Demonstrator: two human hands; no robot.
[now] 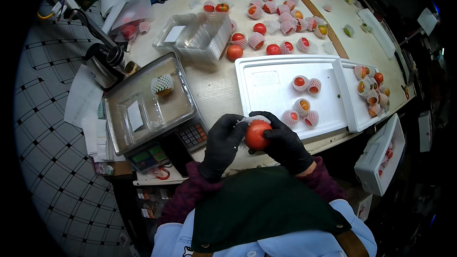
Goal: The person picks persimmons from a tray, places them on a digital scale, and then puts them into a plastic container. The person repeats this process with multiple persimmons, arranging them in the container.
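My right hand, in a black glove, grips a red tomato in front of my apron. The black-gloved left hand pinches a white foam net that lies against the tomato's upper side. Just beyond my hands, several net-wrapped tomatoes rest on a white foam lid. To the left, a digital scale carries a metal tray; on it are a clear plastic container and a fruit in a foam net.
Stacked clear plastic boxes stand behind the scale. Loose and netted tomatoes spread over the far table. More netted tomatoes fill the right end. A foam box sits low at right; a kettle stands left.
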